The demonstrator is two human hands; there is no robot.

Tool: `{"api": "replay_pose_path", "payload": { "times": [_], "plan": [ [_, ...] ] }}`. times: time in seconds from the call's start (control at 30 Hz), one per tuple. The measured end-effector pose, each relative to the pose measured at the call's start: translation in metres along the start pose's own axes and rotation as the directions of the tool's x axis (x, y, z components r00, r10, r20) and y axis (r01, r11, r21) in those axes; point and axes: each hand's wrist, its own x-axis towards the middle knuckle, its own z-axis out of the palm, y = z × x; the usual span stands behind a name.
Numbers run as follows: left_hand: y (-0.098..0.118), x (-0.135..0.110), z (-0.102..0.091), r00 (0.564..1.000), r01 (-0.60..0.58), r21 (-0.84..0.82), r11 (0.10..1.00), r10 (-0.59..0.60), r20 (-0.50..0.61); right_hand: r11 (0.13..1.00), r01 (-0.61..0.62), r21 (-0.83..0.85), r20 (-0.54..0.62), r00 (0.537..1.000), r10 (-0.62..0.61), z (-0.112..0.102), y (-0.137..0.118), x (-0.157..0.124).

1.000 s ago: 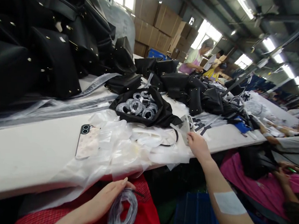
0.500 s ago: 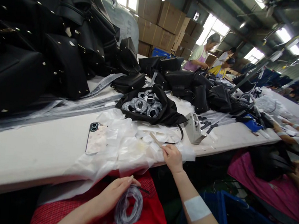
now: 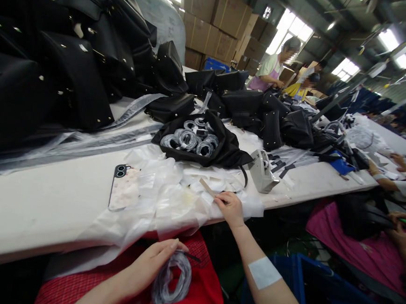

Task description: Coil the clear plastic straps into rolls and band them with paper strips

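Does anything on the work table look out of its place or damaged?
Perhaps the phone: it lies face down by crumpled plastic sheets, apparently personal, unlike the black bags farther back. No clear spill or damage shows.

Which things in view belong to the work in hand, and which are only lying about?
Belonging, it seems:
coil, in the left hand
strip, in the right hand
dispenser
similar coils, in the sack

Probably just lying about:
phone
black bags
cartons, stacked behind
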Motion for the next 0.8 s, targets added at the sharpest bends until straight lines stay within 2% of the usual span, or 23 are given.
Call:
{"api": "replay_pose_path", "payload": {
  "times": [0.17,0.4,0.6,0.8],
  "plan": [
    [-0.004,0.003,0.001,1.0,-0.016,-0.018,1.0,0.016,0.009,0.997,-0.03,0.071,0.048,0.998,0.027,-0.001,0.006,0.005],
    [0.004,0.001,0.001,1.0,0.012,-0.022,1.0,-0.011,0.008,0.995,-0.034,0.092,0.155,0.988,0.019,-0.009,0.009,0.011],
    [0.003,0.002,0.002,1.0,-0.002,-0.043,0.999,0.002,-0.002,0.996,-0.043,-0.08,0.181,0.982,0.057,-0.011,-0.003,0.011],
    [0.003,0.002,0.006,1.0,0.015,-0.064,0.998,-0.014,0.019,0.942,-0.147,-0.302,0.167,0.965,0.205,-0.007,-0.029,0.021]
  ]
}}
